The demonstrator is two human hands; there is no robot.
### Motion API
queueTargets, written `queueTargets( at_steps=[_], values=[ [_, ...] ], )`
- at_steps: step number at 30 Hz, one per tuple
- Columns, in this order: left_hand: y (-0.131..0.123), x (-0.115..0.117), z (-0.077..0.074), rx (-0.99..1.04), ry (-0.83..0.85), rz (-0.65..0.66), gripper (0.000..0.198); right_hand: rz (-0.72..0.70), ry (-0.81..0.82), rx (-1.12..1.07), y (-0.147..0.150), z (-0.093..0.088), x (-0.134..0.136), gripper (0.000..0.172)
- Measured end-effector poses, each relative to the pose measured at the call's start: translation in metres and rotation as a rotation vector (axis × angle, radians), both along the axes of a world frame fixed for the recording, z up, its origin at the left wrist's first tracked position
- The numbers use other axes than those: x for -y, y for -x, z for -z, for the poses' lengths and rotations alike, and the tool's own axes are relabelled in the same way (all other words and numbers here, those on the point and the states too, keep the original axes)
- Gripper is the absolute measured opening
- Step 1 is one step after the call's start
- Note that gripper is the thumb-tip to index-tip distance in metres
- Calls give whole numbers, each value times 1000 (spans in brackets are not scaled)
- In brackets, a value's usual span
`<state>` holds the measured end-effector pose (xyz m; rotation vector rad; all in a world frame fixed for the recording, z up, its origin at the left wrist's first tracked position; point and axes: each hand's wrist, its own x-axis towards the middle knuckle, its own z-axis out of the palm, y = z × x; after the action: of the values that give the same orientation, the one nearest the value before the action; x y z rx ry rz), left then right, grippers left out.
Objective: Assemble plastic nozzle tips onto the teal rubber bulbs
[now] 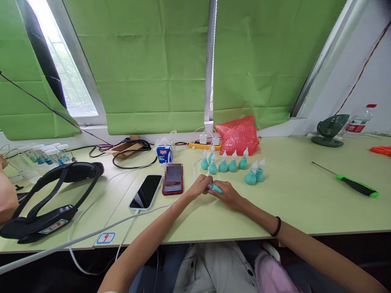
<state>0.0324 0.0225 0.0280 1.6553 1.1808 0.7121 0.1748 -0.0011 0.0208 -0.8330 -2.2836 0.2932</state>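
Note:
My left hand (200,186) and my right hand (227,194) meet over the table, just in front of the bulbs. Between them is a small teal piece with a clear greyish end (217,188), partly hidden by my fingers. The right hand's fingers close on its teal part, while the left hand is curled at the clear end. Behind the hands stand several teal bulb nasal aspirators with clear tips (222,165). Two more aspirators (251,176) stand close together to the right, past my right hand.
A red-cased phone (173,179), a white-cased phone (146,192) and a milk carton (164,154) lie left. A white cable (134,219) crosses the table. Right are a screwdriver (357,186) and fan (330,132); behind, a red bubble-wrap bag (240,138). A headset (51,203) and another person's arm (6,195) are far left.

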Motion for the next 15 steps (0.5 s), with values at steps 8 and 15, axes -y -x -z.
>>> queueTargets(
  at_steps=[8, 15],
  values=[
    [8, -1, -16, -203, -273, -265, 33, 179, 18, -226, -10, 1, -12, 22],
    [18, -1, -20, -522, -512, -445, 39, 297, 128, -355, -15, 7, -30, 24]
  ],
)
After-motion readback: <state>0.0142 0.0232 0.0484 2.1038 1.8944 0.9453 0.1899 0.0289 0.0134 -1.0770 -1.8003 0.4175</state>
